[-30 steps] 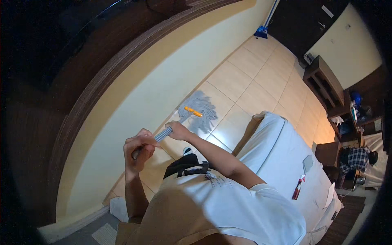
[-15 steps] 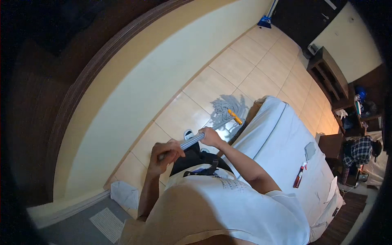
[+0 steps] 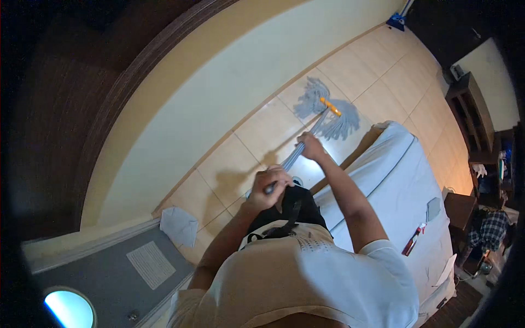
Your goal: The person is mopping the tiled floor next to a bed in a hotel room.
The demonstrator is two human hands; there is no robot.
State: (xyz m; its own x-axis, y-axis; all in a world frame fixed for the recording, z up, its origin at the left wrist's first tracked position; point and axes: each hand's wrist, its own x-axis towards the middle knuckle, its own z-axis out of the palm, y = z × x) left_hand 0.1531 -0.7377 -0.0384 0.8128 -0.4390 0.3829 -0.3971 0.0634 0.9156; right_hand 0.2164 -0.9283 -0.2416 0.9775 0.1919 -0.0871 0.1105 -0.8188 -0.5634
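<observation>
We see the mop head [image 3: 327,109] in a new spot. A moment ago it lay close to the bed [image 3: 404,186]; now it is farther out on the tiled floor [image 3: 262,131], near the pale wall [image 3: 219,93]. Our arms reach out more than before.

Our left hand [image 3: 268,188] is closed tight around the near end of the mop handle [image 3: 298,154]. The fingers [image 3: 278,176] wrap all the way round it. Our right hand [image 3: 311,146] grips the handle higher up, closer to the mop head, fingers shut on it too.

The gray strings of the mop spread flat on the floor, with an orange piece in the middle. Part of the handle hides inside our hands. A gray cloth [image 3: 179,225] lies on the floor by the wall. Small things on the bed are hard to make out.
</observation>
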